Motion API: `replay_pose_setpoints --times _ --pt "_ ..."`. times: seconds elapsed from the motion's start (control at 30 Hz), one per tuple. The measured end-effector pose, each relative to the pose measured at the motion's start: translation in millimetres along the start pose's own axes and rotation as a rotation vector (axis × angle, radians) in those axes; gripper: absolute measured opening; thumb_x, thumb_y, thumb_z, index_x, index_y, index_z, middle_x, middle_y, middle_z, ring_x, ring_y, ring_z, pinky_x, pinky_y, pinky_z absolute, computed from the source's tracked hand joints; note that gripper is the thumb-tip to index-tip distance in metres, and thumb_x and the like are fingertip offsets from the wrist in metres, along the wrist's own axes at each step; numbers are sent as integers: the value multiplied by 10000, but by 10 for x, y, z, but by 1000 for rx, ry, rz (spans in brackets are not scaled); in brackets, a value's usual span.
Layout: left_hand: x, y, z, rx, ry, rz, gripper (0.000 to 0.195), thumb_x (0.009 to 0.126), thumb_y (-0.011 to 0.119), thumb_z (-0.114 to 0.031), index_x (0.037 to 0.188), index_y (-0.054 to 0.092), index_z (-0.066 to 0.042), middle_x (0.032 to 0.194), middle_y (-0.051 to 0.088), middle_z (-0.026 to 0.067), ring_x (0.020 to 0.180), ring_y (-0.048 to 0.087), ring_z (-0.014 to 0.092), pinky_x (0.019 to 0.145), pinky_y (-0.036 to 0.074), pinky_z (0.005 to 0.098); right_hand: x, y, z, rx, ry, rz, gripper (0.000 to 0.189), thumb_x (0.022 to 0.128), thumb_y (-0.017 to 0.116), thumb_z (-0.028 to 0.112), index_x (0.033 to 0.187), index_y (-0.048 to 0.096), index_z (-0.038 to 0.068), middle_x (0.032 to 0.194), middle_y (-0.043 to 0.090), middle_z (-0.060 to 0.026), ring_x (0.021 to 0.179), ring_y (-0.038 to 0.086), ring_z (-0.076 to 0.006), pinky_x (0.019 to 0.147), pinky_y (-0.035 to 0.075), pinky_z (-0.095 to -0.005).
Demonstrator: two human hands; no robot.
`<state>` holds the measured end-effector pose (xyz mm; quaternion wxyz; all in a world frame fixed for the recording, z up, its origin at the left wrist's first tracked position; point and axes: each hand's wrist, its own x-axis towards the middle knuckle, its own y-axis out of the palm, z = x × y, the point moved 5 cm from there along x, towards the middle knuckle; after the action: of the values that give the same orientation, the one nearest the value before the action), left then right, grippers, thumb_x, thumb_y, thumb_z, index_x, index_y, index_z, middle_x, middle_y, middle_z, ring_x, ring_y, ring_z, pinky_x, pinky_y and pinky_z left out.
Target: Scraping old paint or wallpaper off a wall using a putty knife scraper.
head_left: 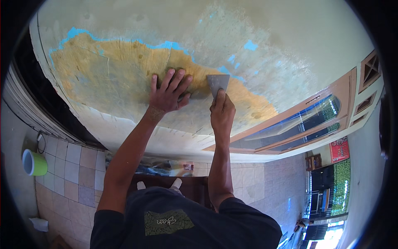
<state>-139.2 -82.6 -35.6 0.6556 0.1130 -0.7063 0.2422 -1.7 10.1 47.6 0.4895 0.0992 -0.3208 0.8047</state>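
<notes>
My right hand (223,110) grips a putty knife (219,83), its thumb lying on the flat metal blade. The blade's wide edge is at the upper border of a bare yellow-brown patch (124,62) on the wall, where the paint is gone. My left hand (169,91) rests on the patch with fingers spread, holding nothing. Bright blue paint (169,45) shows along the patch's top edge. Above it, pale green paint (230,34) looks scuffed, with small blue spots. The knife's handle is hidden in my fist.
A glazed wooden window (298,124) is set in the wall at right. Below me, my feet (176,183) are on a dark brown raised surface (197,190). A green bucket (39,163) sits on the tiled floor (71,177) at left, near a dark opening (59,93).
</notes>
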Motion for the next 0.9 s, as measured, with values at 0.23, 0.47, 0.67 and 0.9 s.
replay_pose_setpoints --times 0.23,0.47,0.67,0.9 --pt "22 1 -45 9 -2 17 563 902 445 -501 1428 459 -300 1522 372 6 1406 332 230 1145 119 590 224 5 283 -36 -182 -6 502 1034 411 354 674 497 15 543 420 -38 496 421 -124 483 352 -316" --pt "43 -17 -30 20 3 16 559 902 443 -506 1420 469 -297 1517 380 4 1402 342 225 1144 126 589 205 -34 348 45 -25 34 500 1036 407 344 669 477 11 545 425 -29 498 417 -110 482 337 -293" --pt "62 -3 8 21 7 -8 559 905 441 -501 1422 467 -293 1511 390 8 1403 341 230 1144 127 590 33 105 44 134 109 15 505 1042 402 324 680 497 -15 542 432 -60 497 427 -150 487 355 -338" --pt "121 -48 -14 31 0 11 574 892 446 -516 1425 462 -302 1514 380 2 1409 329 224 1146 121 591 245 -42 513 227 107 14 531 1041 400 349 659 501 -6 526 427 -52 494 435 -139 478 352 -335"
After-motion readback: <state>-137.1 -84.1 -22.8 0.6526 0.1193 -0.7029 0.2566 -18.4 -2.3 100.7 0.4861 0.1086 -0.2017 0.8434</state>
